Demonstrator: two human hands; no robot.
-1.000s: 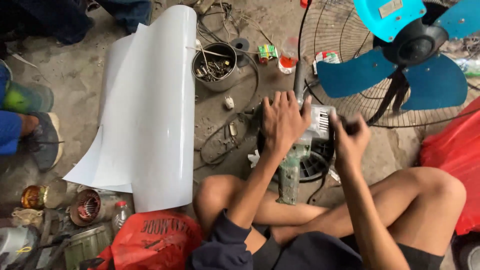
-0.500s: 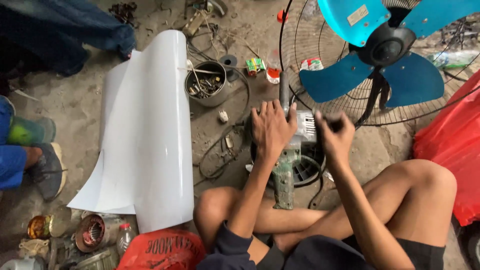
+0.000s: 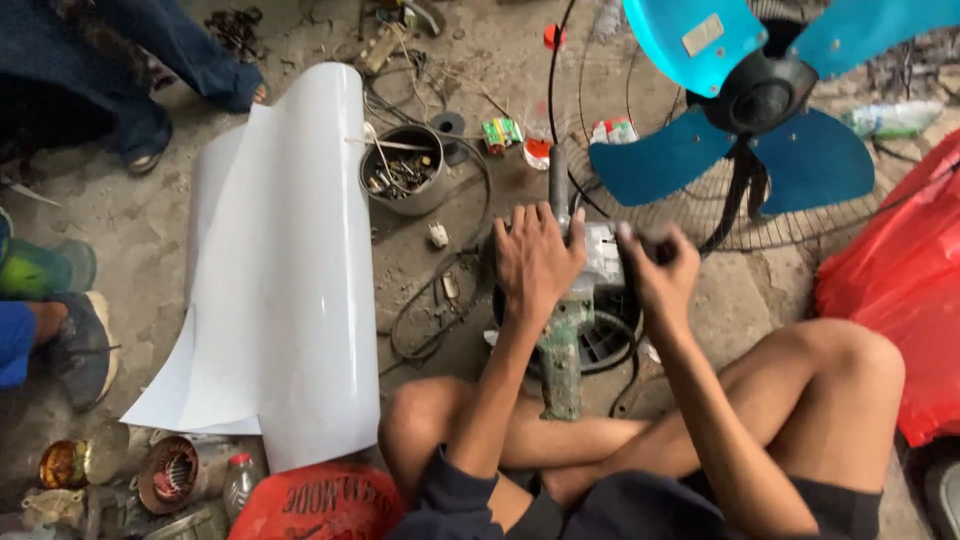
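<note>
I sit cross-legged on a dirty concrete floor with a green and grey power tool [image 3: 562, 345] lying in front of my legs. My left hand [image 3: 537, 258] lies flat over the tool's top, fingers spread and pressing on it. My right hand [image 3: 658, 268] is closed around a dark part at the tool's right side; it is blurred, so what it grips is unclear. A black round part [image 3: 607, 340] sits under the tool.
A blue-bladed fan [image 3: 745, 110] with a wire guard stands at the far right. A large rolled white sheet [image 3: 290, 270] lies to the left. A metal tin of scrap parts [image 3: 402, 170], loose cables [image 3: 430, 310], red bags [image 3: 900, 270] and another person's feet [image 3: 60, 320] surround me.
The view has shifted so the fan and tool sit a little higher and further left. My right hand has kept working at the tool's right side; my left hand stays on top.
</note>
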